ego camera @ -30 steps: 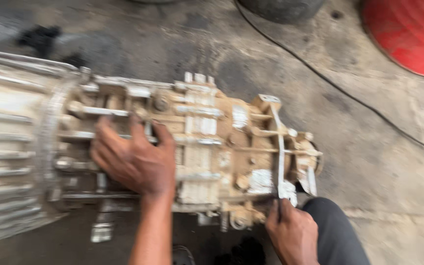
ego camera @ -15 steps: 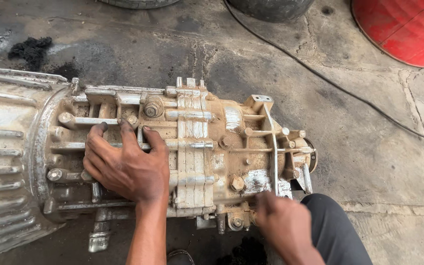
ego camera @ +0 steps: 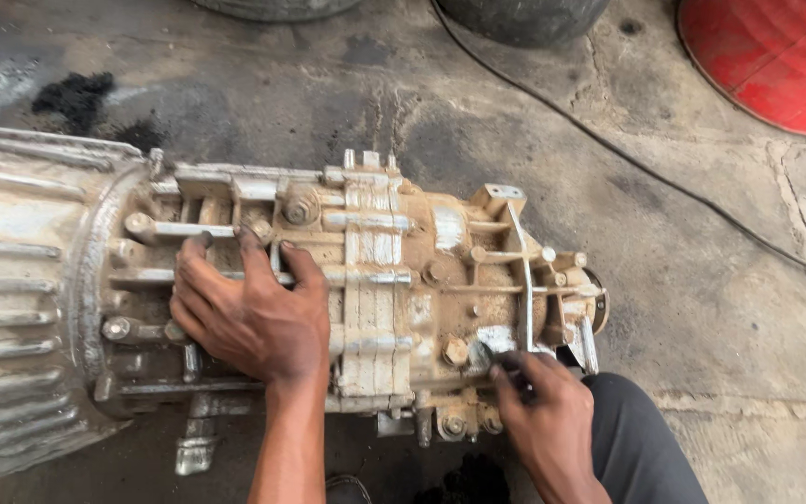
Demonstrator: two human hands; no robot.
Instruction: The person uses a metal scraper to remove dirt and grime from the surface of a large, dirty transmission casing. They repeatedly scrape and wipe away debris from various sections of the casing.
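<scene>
Gearbox (ego camera: 366, 289) lying on floor (ego camera: 701, 280), frame centre-left, long axis running left-right, narrow tail pointing right. Casing looking grimy, ribbed, bolted. Left hand (ego camera: 249, 313) resting flat, fingers spread; right hand (ego camera: 543, 415) pinching small dark part at lower edge.

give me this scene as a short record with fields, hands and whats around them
setting: stained concrete floor, seen from above
main object: dirty metal gearbox housing lying on its side, ribbed bell end at left
left hand: left hand spread flat on the housing's middle, fingers over the ribs
right hand: right hand at the housing's near right edge, pinching a small dark item I cannot identify
nearby: black cable across the floor; red drum top right; dark trouser leg bottom right
</scene>
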